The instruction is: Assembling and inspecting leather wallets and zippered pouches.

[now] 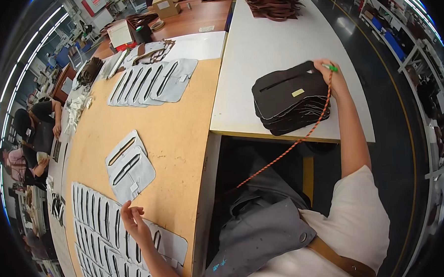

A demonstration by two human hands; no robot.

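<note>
Right hand (326, 73) closed on green-ended tool (332, 68), orange cord (297, 143) trailing from it; black panel stack (279, 97) just left of that grip, near corner at its fingers. Left hand (135, 223) loosely curled, fingers apart, grey pieces (146, 171) just beyond.

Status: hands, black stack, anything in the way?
Left hand empty, near grey slotted panels. Right hand at far right corner of black panel stack. Orange striped cord runs past stack's right side.

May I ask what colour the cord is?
The cord is orange with dark markings, best seen in head view.
</note>
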